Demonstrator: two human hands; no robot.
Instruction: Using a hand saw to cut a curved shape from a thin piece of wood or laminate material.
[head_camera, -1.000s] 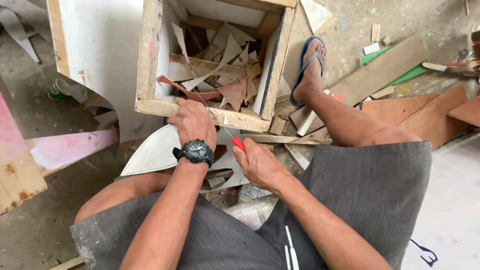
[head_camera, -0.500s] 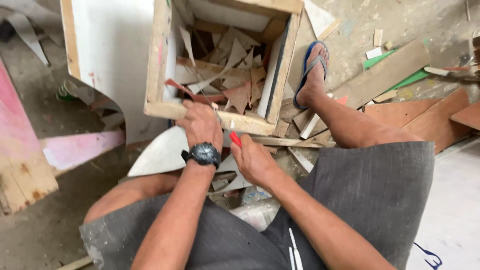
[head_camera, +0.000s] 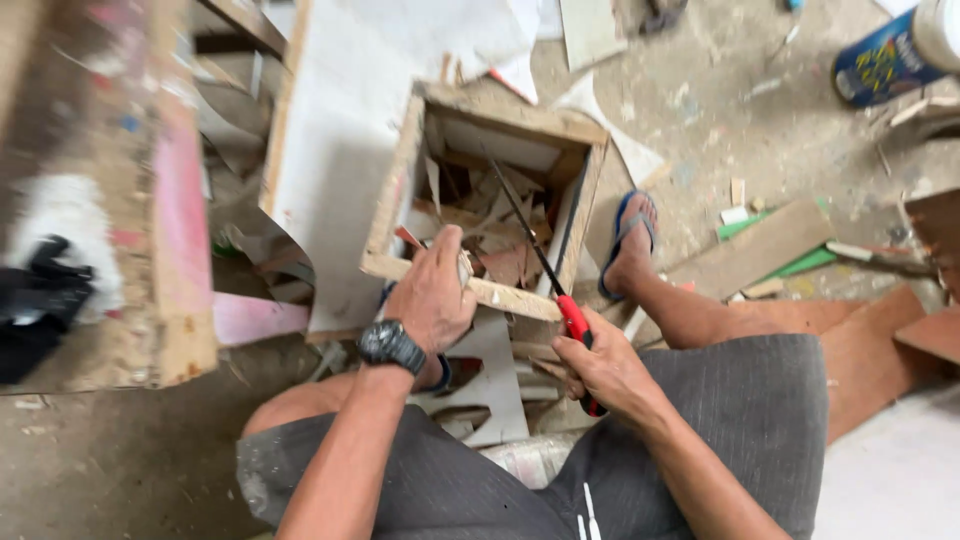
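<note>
Person seated low on a dusty, paint-flecked concrete floor (head_camera: 760, 120), knees apart, grey shorts, seen from above.

Left hand (head_camera: 432, 292), black wristwatch (head_camera: 392, 346) on the wrist, lies curled over the near edge of an open, square, raw-wood box frame (head_camera: 400, 190). Fingers wrap the rail and seem to press a small pale piece against it; what that piece is, cannot tell.

Right hand (head_camera: 600, 365) is closed in a fist round the red handle of a narrow-bladed hand saw (head_camera: 545, 268). The handle crosses the box's near edge by its near right corner; the thin dark blade slants up and away into the box's open middle, tip near the far wall.

Inside the box: a heap of broken wood and laminate offcuts (head_camera: 490, 235), pale and reddish, jumbled.

The box stands on the floor between the person's legs, its left side against a large white board (head_camera: 350, 130) lying flat. Just right of the box, the person's foot in a blue flip-flop sandal (head_camera: 628, 238), toes near the box's far right corner.

Left edge of view: a rough chipboard slab with a pink-painted face (head_camera: 175, 230), blurred. More plank scraps (head_camera: 760, 245) lie right of the foot; a blue-labelled can (head_camera: 885, 50) lies at the top right corner of view.
</note>
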